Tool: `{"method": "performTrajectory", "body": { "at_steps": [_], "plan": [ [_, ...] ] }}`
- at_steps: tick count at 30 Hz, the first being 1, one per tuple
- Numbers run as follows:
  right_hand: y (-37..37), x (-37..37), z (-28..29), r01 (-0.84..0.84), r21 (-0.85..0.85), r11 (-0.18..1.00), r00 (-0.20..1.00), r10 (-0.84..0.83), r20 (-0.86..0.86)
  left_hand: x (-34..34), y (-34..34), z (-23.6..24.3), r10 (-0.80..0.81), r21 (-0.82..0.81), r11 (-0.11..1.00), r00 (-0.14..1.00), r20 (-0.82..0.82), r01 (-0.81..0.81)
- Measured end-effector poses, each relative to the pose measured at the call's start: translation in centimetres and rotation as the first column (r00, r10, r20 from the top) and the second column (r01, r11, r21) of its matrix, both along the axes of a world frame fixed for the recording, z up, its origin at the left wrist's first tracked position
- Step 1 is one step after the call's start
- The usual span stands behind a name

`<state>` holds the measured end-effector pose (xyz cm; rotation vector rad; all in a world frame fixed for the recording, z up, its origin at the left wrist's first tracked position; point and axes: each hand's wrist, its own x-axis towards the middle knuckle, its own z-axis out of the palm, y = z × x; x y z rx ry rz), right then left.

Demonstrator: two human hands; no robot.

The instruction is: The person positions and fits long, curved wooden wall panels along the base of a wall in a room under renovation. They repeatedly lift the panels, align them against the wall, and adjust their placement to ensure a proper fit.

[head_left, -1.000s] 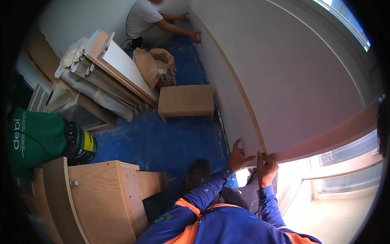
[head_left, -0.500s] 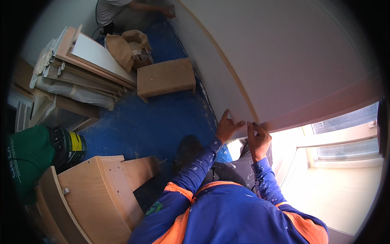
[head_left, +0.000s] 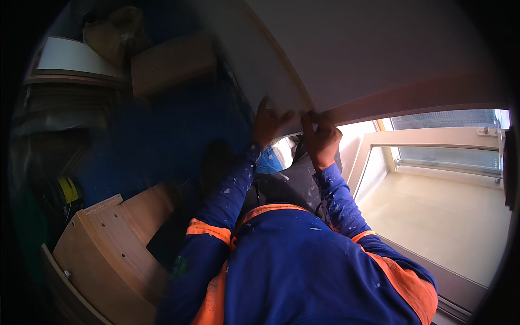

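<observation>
A large pale panel (head_left: 374, 49) crosses the upper right, with a thin tan strip (head_left: 293, 77) running down to its lower edge. My left hand (head_left: 268, 122) is open on the panel just left of the strip's lower end, index finger raised and thumb toward the strip. My right hand (head_left: 320, 135) is closed at that end, thumb and fingers gripping the strip at the panel's edge. My fingertips are dim, so exact contact is hard to make out.
A small wooden bench (head_left: 173, 62), a paper sack (head_left: 108, 38) and stacked boards (head_left: 81, 54) are at upper left. A wooden cabinet piece (head_left: 100, 260) and a dark bucket (head_left: 59, 197) lie lower left. A bright window (head_left: 433, 211) is at right. Blue floor covering (head_left: 130, 146) lies between.
The view has shifted, so panel and hands sit higher and further left and the room looks darker. The co-worker in the white shirt has left view. Both hands stay at the strip's end.
</observation>
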<state>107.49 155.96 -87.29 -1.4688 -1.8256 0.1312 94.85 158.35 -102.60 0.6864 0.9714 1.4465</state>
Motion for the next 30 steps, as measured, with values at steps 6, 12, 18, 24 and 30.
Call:
{"method": "performTrajectory", "body": {
  "at_steps": [6, 12, 18, 24, 30],
  "plan": [
    [0.2, 0.0, -0.3, -0.023, 0.063, 0.998, 0.999, 0.020, 0.050, 0.0, -0.5, 0.6, 0.011, 0.086, 0.996, 0.994, -0.110, -0.002],
    [0.2, 0.2, -0.6, 0.007, 0.057, 0.998, 0.998, -0.010, 0.059, -0.4, -1.0, 2.6, 0.021, 0.048, 0.999, 0.990, -0.141, -0.014],
    [0.2, -0.3, 0.0, 0.028, -0.002, 1.000, 0.998, -0.028, 0.057, 0.0, -0.4, 0.6, 0.044, -0.005, 0.999, 0.966, -0.255, -0.047],
    [0.4, 0.3, -0.7, 0.017, 0.033, 0.999, 0.996, -0.020, 0.090, 0.4, -0.5, 0.9, 0.092, 0.040, 0.995, 0.980, -0.179, -0.086],
    [0.2, -0.1, -0.2, 0.032, -0.001, 1.000, 0.996, -0.031, 0.081, 0.2, -0.4, 0.5, 0.088, 0.023, 0.996, 0.977, -0.196, -0.085]
  ]
}}
